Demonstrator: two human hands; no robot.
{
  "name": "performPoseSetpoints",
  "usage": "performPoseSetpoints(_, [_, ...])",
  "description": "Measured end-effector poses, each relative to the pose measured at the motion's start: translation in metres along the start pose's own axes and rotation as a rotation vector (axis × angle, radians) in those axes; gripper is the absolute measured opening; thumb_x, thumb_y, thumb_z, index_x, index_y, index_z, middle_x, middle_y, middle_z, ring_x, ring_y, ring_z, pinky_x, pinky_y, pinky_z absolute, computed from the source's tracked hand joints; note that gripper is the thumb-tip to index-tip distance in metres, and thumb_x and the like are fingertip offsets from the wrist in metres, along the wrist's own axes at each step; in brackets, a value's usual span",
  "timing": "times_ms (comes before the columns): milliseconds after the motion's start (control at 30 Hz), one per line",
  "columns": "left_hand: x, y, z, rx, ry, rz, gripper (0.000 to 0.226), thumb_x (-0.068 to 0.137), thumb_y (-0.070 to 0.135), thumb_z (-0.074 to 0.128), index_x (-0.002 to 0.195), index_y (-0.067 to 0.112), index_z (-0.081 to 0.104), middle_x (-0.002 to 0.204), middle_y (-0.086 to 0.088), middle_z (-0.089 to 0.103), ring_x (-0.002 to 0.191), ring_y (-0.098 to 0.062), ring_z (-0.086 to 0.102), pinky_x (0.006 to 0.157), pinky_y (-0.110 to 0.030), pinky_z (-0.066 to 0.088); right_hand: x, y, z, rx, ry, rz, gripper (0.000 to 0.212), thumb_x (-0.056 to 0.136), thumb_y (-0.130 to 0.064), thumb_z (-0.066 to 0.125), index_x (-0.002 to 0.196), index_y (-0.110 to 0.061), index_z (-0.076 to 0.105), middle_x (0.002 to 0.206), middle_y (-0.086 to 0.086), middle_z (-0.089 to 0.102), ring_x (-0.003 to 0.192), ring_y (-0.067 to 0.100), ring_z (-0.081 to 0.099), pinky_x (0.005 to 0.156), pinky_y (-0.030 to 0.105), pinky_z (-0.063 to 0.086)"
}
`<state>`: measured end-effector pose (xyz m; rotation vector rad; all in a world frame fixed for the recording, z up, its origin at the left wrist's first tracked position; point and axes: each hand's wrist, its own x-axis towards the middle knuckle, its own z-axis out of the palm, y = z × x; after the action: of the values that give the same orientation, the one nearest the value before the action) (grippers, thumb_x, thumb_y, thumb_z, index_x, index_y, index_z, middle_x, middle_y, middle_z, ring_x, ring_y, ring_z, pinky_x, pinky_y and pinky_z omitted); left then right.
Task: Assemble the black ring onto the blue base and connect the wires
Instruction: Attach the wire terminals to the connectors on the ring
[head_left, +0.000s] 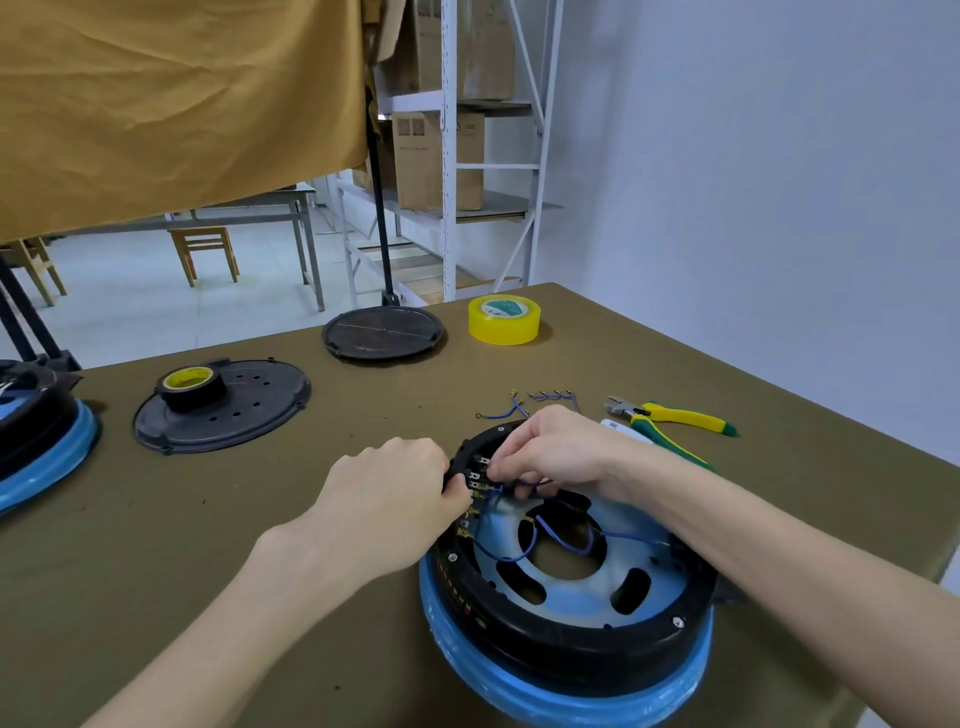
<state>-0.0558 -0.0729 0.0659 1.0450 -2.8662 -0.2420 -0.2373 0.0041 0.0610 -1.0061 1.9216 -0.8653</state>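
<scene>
Black ring (571, 631) seated on blue base (561, 696), left hand (395, 480) gripping rim

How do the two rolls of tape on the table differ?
The clear yellow tape roll is the wider, paler one, with a white and green core, and stands directly on the table near its far edge. The black tape roll looks darker and smaller, with a yellow core, and sits on top of a perforated black cover plate to the left. Both lie flat, hole upward, and neither hand touches them.
</scene>
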Motion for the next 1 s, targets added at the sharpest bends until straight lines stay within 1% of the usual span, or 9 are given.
performPoseSetpoints(167, [0.000,0.001,0.001,0.013,0.023,0.005,0.043,0.105,0.042,0.040,0.071,0.017,0.037,0.062,0.002,0.045,0.054,-0.022,0.040,0.055,-0.031,0.033,-0.003,-0.004,-0.012,0.026,-0.081,0.044,0.008,0.090,0.001,0.073,0.087,-0.005,0.078,0.070,0.007,0.072,0.057,0.012,0.063,0.057,0.019,0.050])
performPoseSetpoints(333, [0.001,0.002,0.006,0.008,0.071,-0.054,0.040,0.105,0.037,0.040,0.071,0.016,0.042,0.066,0.002,0.052,0.056,-0.020,0.047,0.054,-0.030,0.037,-0.021,0.008,-0.028,0.125,0.009,-0.009,0.008,0.090,-0.002,0.075,0.095,0.001,0.079,0.077,0.013,0.071,0.062,0.015,0.064,0.058,0.021,0.051])
performPoseSetpoints(400, [0.001,0.004,0.006,0.015,0.118,-0.022,0.031,0.105,0.036,0.042,0.088,0.018,0.059,0.094,0.001,0.065,0.077,-0.019,0.061,0.067,-0.030,0.045,-0.029,0.012,-0.030,0.244,0.054,-0.097,0.012,0.091,-0.008,0.077,0.099,0.000,0.078,0.080,0.011,0.072,0.065,0.015,0.066,0.059,0.021,0.051])
performPoseSetpoints(433, [0.001,0.005,0.007,0.021,0.163,0.010,0.026,0.105,0.037,0.044,0.109,0.021,0.065,0.116,0.003,0.065,0.098,-0.019,0.063,0.081,-0.032,0.048,-0.032,0.013,-0.029,0.333,0.072,-0.139,0.012,0.091,-0.010,0.077,0.099,-0.002,0.077,0.082,0.010,0.073,0.067,0.015,0.068,0.060,0.021,0.052])
performPoseSetpoints(500, [0.002,0.008,0.009,-0.103,0.261,0.067,0.037,0.103,0.040,0.050,0.138,0.029,0.056,0.139,0.013,0.057,0.124,-0.014,0.055,0.104,-0.033,0.043,-0.036,0.012,-0.024,0.546,0.077,-0.186,0.006,0.092,-0.011,0.076,0.097,-0.007,0.076,0.086,0.010,0.075,0.072,0.017,0.072,0.061,0.021,0.055])
performPoseSetpoints(600, [0.004,0.018,0.008,-0.685,0.312,0.110,0.018,0.096,0.041,0.063,0.113,0.038,0.069,0.108,0.030,0.071,0.106,0.006,0.064,0.088,-0.009,0.047,-0.036,0.011,-0.013,0.732,0.067,-0.207,0.005,0.092,-0.012,0.074,0.097,-0.012,0.074,0.094,0.012,0.077,0.082,0.021,0.075,0.066,0.025,0.058])
performPoseSetpoints(700, [0.007,0.026,0.014,-1.054,0.380,0.115,0.004,0.093,0.030,0.074,0.092,0.032,0.077,0.088,0.019,0.077,0.085,0.001,0.072,0.072,-0.006,0.049,-0.035,0.011,-0.005,0.787,0.029,-0.239,0.004,0.093,-0.013,0.073,0.097,-0.012,0.073,0.101,0.014,0.076,0.091,0.024,0.074,0.073,0.029,0.058])
performPoseSetpoints(900, [0.008,0.031,0.018,-1.218,0.407,0.134,0.017,0.095,0.027,0.073,0.085,0.037,0.081,0.083,0.009,0.079,0.078,-0.003,0.074,0.063,-0.011,0.052,-0.043,0.016,-0.009,0.659,-0.011,-0.321,0.014,0.089,-0.014,0.079,0.100,-0.009,0.071,0.101,0.016,0.076,0.092,0.026,0.074,0.071,0.032,0.060])
performPoseSetpoints(1000, [0.010,0.034,0.017,-1.166,0.340,0.176,0.017,0.096,0.027,0.072,0.086,0.035,0.083,0.073,0.009,0.076,0.066,0.000,0.068,0.061,-0.010,0.049,-0.039,0.021,-0.035,0.417,0.255,-0.476,0.009,0.088,-0.011,0.079,0.095,-0.009,0.073,0.089,0.010,0.077,0.078,0.021,0.074,0.067,0.033,0.061])
